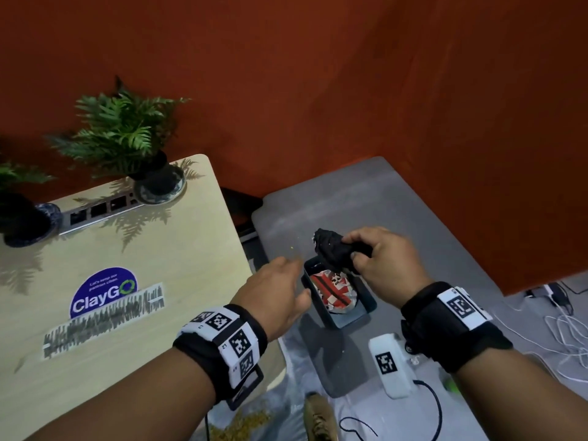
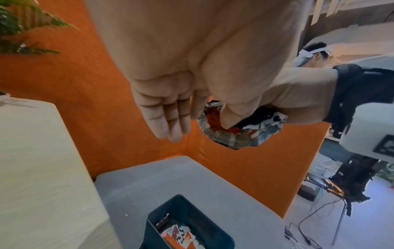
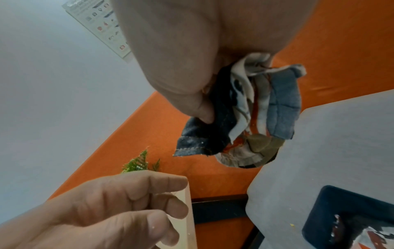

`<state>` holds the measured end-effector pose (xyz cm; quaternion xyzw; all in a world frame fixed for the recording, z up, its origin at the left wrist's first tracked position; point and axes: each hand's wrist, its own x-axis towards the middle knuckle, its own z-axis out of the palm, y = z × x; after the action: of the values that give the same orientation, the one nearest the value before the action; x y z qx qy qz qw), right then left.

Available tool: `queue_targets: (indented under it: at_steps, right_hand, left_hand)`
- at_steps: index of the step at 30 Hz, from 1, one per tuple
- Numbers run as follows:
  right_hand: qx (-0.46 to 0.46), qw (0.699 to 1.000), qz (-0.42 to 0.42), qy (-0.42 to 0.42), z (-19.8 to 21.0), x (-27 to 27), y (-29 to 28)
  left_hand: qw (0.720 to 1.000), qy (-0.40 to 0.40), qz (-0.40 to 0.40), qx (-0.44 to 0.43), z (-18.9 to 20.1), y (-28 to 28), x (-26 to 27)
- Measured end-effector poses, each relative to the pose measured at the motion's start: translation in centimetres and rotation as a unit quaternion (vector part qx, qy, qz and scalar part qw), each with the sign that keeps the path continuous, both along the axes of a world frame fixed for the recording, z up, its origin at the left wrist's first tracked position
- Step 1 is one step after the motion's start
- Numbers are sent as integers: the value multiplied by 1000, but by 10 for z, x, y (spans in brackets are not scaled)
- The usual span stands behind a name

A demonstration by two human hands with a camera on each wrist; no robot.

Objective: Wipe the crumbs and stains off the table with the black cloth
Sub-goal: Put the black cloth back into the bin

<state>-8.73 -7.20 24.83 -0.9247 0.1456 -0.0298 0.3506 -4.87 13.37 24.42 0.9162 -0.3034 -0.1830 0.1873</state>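
Black fabric bunched into a wad, the black cloth (image 1: 334, 249) sits in the person's right hand (image 1: 378, 262), whose fingers and thumb are curled tightly round it. In the head view the wad's long axis runs roughly left to right, its free end pointing left, away from the palm and toward the left hand. The cloth is held in the air directly above the far end of a dark bin (image 1: 366, 308), which stands on a grey seat (image 1: 429, 218). The wrist views show the underside of the bundle (image 3: 245, 118) as patchwork: denim blue, white, orange and olive pieces stitched together, hanging down from the grip, with pale specks on the fabric. Crumpled red, white and black printed material (image 1: 334, 291) lies inside the bin.

The left hand (image 1: 280, 294) hovers just left of the bin, holding nothing, its fingers (image 2: 162, 118) loosely extended and close together, apart from the cloth. Beside it is the light wooden table (image 1: 127, 361), bearing a blue sticker (image 1: 101, 292) reading "ClayGO", strips of scribbled tape (image 1: 105, 319), two potted ferns (image 1: 127, 135) on saucers and a socket strip (image 1: 101, 208). An orange partition (image 1: 318, 90) backs both table and seat. A tiny yellow crumb (image 1: 291, 248) lies on the seat near the bin.
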Motion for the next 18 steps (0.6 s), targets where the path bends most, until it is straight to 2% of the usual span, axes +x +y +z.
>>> queue_targets:
  at_steps: [6, 18]
  right_hand:
    - [20, 999, -12, 28, -39, 7, -20]
    - [44, 992, -22, 112, -143, 24, -46]
  left_hand:
    - [995, 65, -18, 74, -21, -40, 3]
    - [974, 134, 8, 182, -112, -104, 18]
